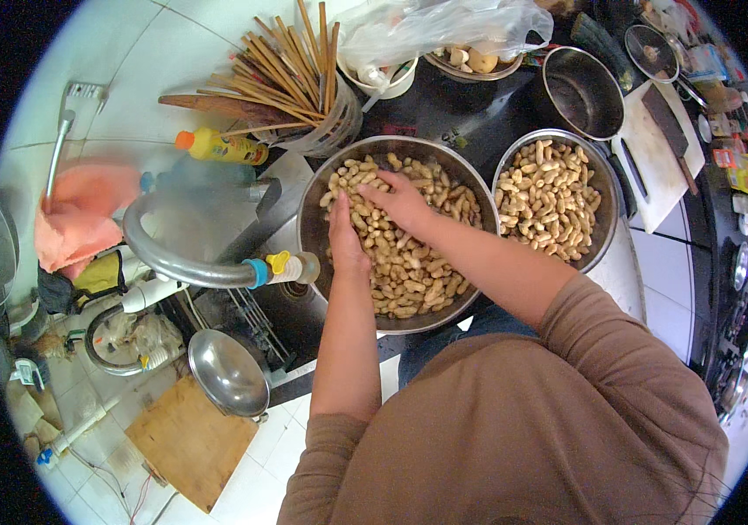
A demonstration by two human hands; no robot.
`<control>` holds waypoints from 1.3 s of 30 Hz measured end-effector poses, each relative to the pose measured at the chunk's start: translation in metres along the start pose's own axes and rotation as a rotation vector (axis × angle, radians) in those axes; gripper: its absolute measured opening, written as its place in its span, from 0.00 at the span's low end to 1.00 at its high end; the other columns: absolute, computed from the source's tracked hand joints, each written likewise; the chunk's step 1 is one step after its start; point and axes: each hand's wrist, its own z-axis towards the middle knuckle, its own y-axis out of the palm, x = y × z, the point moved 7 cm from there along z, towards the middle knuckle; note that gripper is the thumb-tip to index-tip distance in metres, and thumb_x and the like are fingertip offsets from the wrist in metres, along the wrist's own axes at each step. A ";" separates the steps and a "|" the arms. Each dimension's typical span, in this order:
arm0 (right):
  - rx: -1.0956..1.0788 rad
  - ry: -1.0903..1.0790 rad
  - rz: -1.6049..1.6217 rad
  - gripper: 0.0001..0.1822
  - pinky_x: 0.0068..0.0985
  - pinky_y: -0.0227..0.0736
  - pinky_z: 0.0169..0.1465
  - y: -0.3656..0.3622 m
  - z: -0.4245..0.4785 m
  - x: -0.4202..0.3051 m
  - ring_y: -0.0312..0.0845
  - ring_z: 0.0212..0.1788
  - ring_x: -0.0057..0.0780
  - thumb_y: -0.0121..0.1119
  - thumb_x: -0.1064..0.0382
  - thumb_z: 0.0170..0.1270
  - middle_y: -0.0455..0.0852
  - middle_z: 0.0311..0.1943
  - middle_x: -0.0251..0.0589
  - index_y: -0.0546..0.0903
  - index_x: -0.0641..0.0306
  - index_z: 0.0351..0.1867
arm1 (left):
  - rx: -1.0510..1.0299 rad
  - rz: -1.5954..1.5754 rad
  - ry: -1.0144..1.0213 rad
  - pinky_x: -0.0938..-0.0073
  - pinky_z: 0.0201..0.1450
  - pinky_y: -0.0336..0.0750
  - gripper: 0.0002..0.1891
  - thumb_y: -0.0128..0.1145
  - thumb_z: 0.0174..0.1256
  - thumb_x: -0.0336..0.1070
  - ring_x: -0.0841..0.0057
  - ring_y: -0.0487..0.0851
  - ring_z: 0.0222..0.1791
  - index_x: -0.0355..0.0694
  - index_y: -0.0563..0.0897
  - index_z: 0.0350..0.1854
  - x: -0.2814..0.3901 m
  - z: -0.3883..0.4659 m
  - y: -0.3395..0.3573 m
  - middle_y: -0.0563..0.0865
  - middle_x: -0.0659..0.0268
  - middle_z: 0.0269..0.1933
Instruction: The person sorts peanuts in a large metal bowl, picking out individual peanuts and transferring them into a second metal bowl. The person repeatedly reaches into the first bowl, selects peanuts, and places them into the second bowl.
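Observation:
A large round metal basin (pixel 309 275) in front of me holds a heap of unshelled peanuts (pixel 407 275). Both of my hands are in the heap, towards its far left side, with peanuts cupped between them. My left hand (pixel 350 239) lies upright along the left of the heap, its palm turned inward. My right hand (pixel 407 203) reaches in from the right, thumb and fingers around some peanuts; some fingertips are hidden among the shells. Touching or close to the basin's right side, a smaller metal bowl (pixel 603 246) contains more unshelled peanuts (pixel 548 197).
A curved metal-sheathed hose (pixel 177 266) ends left of the basin. Behind stand a container of chopsticks (pixel 341 121) and a yellow bottle (pixel 229 146). At the right are an empty pot (pixel 582 92) and a cutting board (pixel 659 190) with a cleaver (pixel 666 121). A metal bowl (pixel 226 371) sits lower left.

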 end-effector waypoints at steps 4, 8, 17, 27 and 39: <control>0.197 -0.165 0.058 0.34 0.31 0.64 0.65 -0.005 -0.031 -0.013 0.69 0.62 0.40 0.68 0.45 0.59 0.74 0.57 0.51 0.77 0.71 0.58 | -0.059 -0.063 0.189 0.75 0.54 0.74 0.22 0.58 0.70 0.45 0.74 0.80 0.52 0.35 0.76 0.59 0.021 -0.031 0.021 0.81 0.62 0.54; 0.290 -0.284 0.155 0.27 0.35 0.67 0.61 -0.007 -0.053 -0.025 0.72 0.57 0.45 0.69 0.48 0.57 0.77 0.52 0.50 0.81 0.66 0.51 | 0.102 0.069 0.323 0.75 0.53 0.73 0.21 0.58 0.70 0.44 0.75 0.79 0.51 0.34 0.76 0.58 0.039 -0.067 0.026 0.81 0.61 0.53; 0.297 -0.409 0.165 0.18 0.30 0.65 0.63 -0.016 -0.090 -0.058 0.71 0.57 0.39 0.69 0.58 0.59 0.76 0.50 0.45 0.82 0.62 0.48 | 0.094 0.006 0.385 0.73 0.57 0.71 0.21 0.54 0.72 0.43 0.73 0.77 0.53 0.32 0.74 0.59 0.043 -0.097 0.029 0.78 0.59 0.56; 0.286 -0.410 0.303 0.18 0.31 0.63 0.65 -0.029 -0.107 -0.057 0.69 0.60 0.40 0.70 0.59 0.57 0.76 0.52 0.47 0.82 0.62 0.48 | 0.121 0.145 0.390 0.71 0.58 0.73 0.22 0.48 0.74 0.43 0.70 0.78 0.56 0.33 0.72 0.61 0.046 -0.126 0.046 0.77 0.58 0.58; 0.644 -0.474 0.240 0.18 0.30 0.67 0.62 -0.229 -0.165 -0.047 0.72 0.57 0.40 0.70 0.59 0.57 0.77 0.52 0.48 0.83 0.62 0.47 | -0.351 0.140 0.250 0.73 0.53 0.75 0.22 0.55 0.72 0.43 0.72 0.80 0.49 0.33 0.72 0.60 -0.043 -0.161 0.210 0.78 0.57 0.54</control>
